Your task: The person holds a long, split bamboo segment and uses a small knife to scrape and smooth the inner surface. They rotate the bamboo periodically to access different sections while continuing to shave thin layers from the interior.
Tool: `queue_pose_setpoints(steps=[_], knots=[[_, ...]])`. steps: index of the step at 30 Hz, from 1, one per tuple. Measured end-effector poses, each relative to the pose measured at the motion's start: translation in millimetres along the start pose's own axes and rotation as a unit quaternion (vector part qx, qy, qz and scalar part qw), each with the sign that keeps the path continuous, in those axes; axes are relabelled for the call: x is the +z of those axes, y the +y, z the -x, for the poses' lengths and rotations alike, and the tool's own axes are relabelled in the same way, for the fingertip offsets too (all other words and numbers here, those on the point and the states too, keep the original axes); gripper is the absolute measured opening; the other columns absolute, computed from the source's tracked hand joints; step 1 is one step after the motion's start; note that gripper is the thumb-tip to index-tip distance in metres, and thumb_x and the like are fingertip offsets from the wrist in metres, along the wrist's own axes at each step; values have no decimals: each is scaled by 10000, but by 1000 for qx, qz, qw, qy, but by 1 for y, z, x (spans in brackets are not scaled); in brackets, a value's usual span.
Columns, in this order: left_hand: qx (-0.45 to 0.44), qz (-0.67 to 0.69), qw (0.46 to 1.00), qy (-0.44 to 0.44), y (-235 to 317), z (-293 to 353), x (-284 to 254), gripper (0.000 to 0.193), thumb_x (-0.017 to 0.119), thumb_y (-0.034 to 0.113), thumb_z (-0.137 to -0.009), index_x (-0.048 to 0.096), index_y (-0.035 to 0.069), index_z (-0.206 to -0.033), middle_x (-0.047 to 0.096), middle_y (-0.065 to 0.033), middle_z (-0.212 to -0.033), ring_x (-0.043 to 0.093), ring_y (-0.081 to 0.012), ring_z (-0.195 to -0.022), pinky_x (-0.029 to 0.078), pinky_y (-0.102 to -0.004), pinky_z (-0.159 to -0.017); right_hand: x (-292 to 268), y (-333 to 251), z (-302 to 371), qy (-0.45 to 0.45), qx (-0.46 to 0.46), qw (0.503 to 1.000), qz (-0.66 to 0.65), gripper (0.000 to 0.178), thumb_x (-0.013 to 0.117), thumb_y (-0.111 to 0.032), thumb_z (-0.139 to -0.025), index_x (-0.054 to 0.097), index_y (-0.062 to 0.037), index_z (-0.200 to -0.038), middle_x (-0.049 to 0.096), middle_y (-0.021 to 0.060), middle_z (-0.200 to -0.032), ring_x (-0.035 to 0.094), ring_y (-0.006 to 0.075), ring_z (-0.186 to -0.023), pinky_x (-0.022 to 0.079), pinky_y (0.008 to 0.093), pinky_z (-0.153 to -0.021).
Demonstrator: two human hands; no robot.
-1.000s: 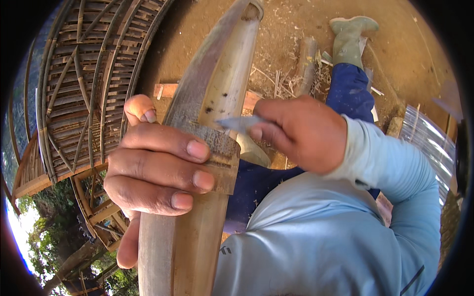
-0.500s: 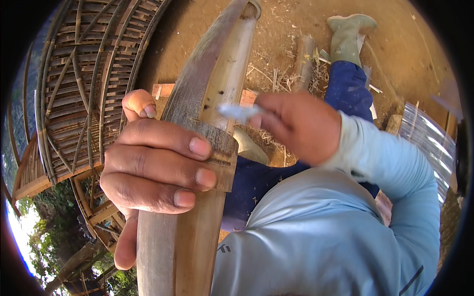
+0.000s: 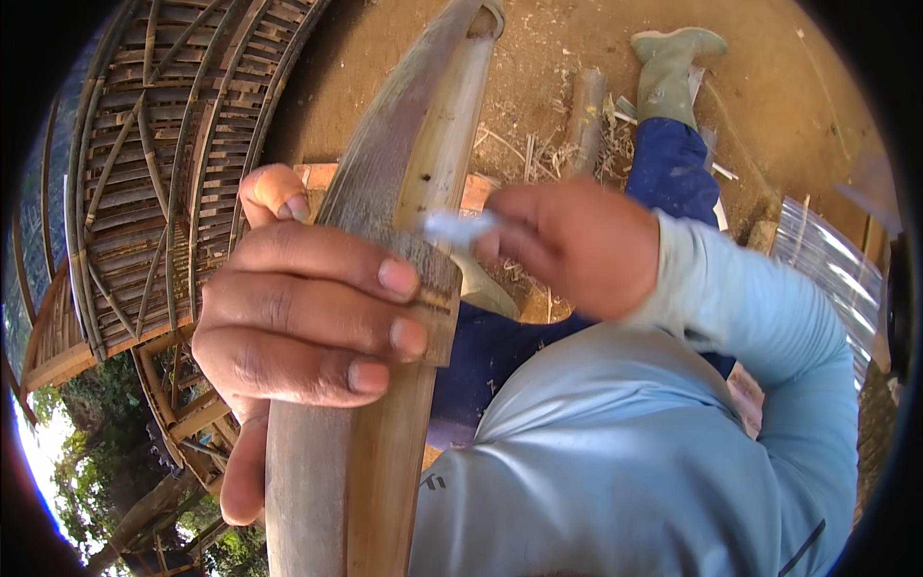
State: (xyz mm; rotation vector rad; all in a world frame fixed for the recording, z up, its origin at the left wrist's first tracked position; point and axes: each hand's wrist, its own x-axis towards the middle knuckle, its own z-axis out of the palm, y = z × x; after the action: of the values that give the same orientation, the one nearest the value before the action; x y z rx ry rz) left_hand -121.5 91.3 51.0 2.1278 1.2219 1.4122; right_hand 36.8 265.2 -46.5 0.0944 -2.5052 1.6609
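1. Left hand (image 3: 312,308) wraps the cut bamboo culm (image 3: 386,178), which extends past its fingers.
2. Right hand (image 3: 582,248), clenched, holds a blurred blade (image 3: 456,228).
3. Culm: probably stiff, light; best held around its node (image 3: 435,274).

Left of the right hand (image 3: 582,250), the way is blocked by the bamboo (image 3: 336,471) and the left hand (image 3: 303,313) wrapped around it, with the right hand's blurred blade (image 3: 457,229) across the narrow gap between. Ahead of the right hand, a hand could pass between the bamboo's far end and the trousered leg (image 3: 666,168), above the shavings (image 3: 617,149) and log (image 3: 587,111). Just behind the right hand, the shirt-covered belly (image 3: 615,413) limits the room.
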Motion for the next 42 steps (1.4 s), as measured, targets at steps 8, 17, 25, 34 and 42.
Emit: queue_pose_setpoints(steps=[8, 17, 25, 34, 42], knots=[[-16, -6, 1000, 4, 4, -1, 5, 779, 410, 811, -865, 698, 90, -933, 698, -92, -849, 636, -268, -926, 200, -505, -1076, -8, -12, 1, -47, 31, 998, 4, 239, 592, -240, -976, 596, -11, -911, 579, 220, -732, 595, 404, -696, 463, 454, -630], [-24, 4, 999, -48, 2, -13, 0, 813, 443, 860, -807, 714, 99, -897, 722, -94, -830, 646, -252, -896, 218, -469, -1037, -25, 40, -27, 20, 120, 991, 54, 261, 558, -256, -999, 623, -5, -970, 590, 194, -733, 573, 351, -655, 455, 431, -624], [-36, 8, 995, -94, 2, -20, -7, 824, 430, 882, -792, 723, 116, -865, 732, -81, -821, 653, -236, -868, 221, -456, -1024, -21, 30, -25, -11, 71, 996, 55, 295, 554, -283, -1000, 632, 0, -971, 585, 171, -701, 590, 295, -645, 455, 440, -614], [-39, 16, 993, -114, 2, -20, -12, 882, 421, 915, -758, 750, 114, -924, 745, -78, -851, 664, -232, -896, 221, -447, -1019, -12, 11, -9, -15, 37, 999, 11, 254, 560, -239, -993, 621, 4, -952, 587, 208, -725, 577, 366, -650, 467, 441, -633], [-30, 18, 994, -101, 0, -21, -9, 861, 439, 906, -759, 736, 105, -870, 739, -89, -830, 653, -232, -851, 229, -445, -1018, -9, -3, -3, -25, 47, 999, -1, 275, 557, -267, -972, 626, -4, -926, 634, 234, -800, 626, 439, -778, 499, 498, -721]])
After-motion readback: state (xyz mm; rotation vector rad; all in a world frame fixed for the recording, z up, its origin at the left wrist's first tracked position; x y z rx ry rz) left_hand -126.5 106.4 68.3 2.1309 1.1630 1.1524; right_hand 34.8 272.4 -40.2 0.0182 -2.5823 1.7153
